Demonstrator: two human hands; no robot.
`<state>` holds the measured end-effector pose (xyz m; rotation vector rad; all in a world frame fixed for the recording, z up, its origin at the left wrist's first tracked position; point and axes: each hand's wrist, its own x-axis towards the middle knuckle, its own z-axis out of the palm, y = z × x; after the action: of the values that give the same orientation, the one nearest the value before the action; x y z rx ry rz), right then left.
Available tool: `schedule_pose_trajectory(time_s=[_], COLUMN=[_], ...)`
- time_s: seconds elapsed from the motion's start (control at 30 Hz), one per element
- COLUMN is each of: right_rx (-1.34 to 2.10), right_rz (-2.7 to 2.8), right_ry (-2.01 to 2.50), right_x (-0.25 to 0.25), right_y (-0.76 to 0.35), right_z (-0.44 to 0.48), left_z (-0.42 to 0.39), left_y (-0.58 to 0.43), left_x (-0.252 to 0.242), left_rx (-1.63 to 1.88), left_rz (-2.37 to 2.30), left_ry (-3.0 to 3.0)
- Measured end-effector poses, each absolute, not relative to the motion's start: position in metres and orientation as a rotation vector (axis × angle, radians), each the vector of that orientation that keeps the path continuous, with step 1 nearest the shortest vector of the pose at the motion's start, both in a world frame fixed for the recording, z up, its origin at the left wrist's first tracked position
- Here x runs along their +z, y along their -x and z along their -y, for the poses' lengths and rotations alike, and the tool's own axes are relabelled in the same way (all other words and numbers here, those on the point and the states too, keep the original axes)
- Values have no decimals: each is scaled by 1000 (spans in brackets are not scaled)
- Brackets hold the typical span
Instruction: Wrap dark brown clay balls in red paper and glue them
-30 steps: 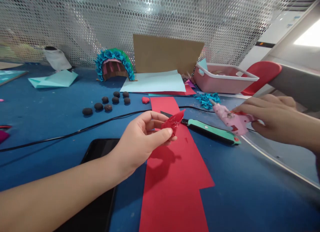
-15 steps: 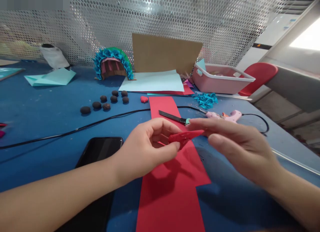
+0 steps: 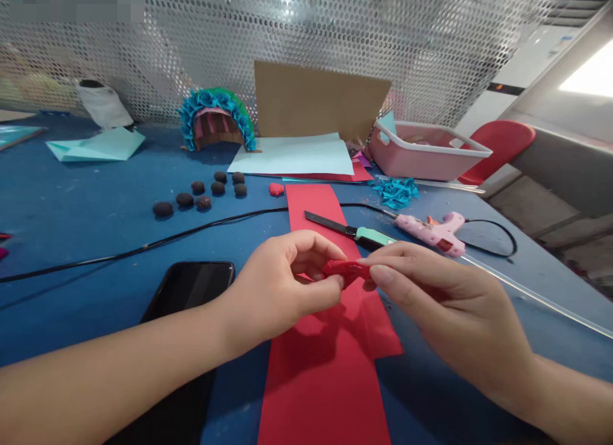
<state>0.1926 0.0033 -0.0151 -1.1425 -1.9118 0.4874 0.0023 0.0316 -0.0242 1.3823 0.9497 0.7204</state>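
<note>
A small crumpled piece of red paper [image 3: 345, 269] is held between both hands, above a long red paper strip [image 3: 325, 387]. My left hand [image 3: 282, 285] grips its left end between thumb and curled fingers. With thumb and fingertips, my right hand [image 3: 450, 304] pinches the right end. Part of the piece is hidden by the fingers. Just beyond the hands lies a utility knife [image 3: 354, 231] with a black blade and mint handle, across the strip. A small red lump [image 3: 276, 189] rests beside the strip's far end.
Several dark oval balls [image 3: 204, 203] lie left of centre. A black phone [image 3: 191, 298] is under my left forearm. A pink glue gun [image 3: 433, 231] sits at right, its cable crossing the table. Behind are a pink basket [image 3: 426, 161], cardboard [image 3: 320, 103] and a blue-fringed arch [image 3: 215, 106].
My right hand has moved in and closed on the right end of the red paper, which was sticking out as a pointed flap. The knife handle is now more visible.
</note>
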Motion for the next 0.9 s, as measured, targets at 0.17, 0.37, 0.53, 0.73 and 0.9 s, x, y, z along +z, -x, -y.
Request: schedule_pose_trajectory(time_s=[0.17, 0.37, 0.53, 0.73, 0.9], right_rx=[360, 296, 354, 636, 898], right_rz=[1934, 1970, 1937, 1816, 1633], right_ry=[1090, 1035, 1071, 1170, 1156], right_x=[-16, -17, -17, -23, -33], right_y=[-191, -190, -191, -195, -200], right_z=[0, -1, -4, -9, -11], left_z=[-33, -33, -35, -34, -32], left_y=[-3, -1, 0, -3, -2], left_x=[-26, -29, -29, -25, -23], left_rx=[691, 696, 685, 754, 833], left_rz=[-950, -866, -788, -808, -796], left_ry=[-1372, -1227, -1150, -1168, -1199])
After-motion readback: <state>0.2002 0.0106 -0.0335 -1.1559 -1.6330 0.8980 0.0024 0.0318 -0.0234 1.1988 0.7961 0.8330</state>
